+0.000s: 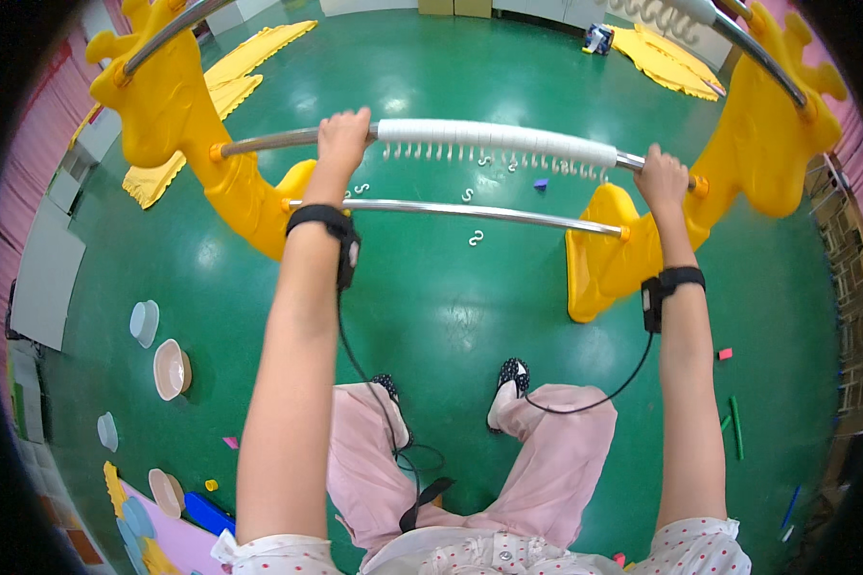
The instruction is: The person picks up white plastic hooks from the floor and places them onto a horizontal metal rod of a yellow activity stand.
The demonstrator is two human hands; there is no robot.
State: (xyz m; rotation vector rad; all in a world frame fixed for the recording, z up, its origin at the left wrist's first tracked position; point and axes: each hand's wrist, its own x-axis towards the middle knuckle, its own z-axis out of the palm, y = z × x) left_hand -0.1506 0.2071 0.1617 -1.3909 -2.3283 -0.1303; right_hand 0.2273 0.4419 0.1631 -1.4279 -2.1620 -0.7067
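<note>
A yellow animal-shaped plastic rack (187, 115) stands before me, its two sides joined by metal bars. A row of white ring hooks (494, 137) is packed along the middle metal bar (268, 141), hooks hanging down. My left hand (344, 139) is closed round that bar just left of the row. Past the row's right end, my right hand (663, 177) is wrapped round the same bar near the yellow side. Below runs a thinner lower metal bar (489, 214). Several loose white S-shaped hooks (476, 238) appear beneath, against the green floor.
Yellow cloths (264, 53) lie at the far left, with another yellow cloth (657, 62) at the far right. On the left floor are a beige basin (172, 370) and a pale blue basin (145, 324). Green sticks (736, 428) and a pink block (725, 354) lie right.
</note>
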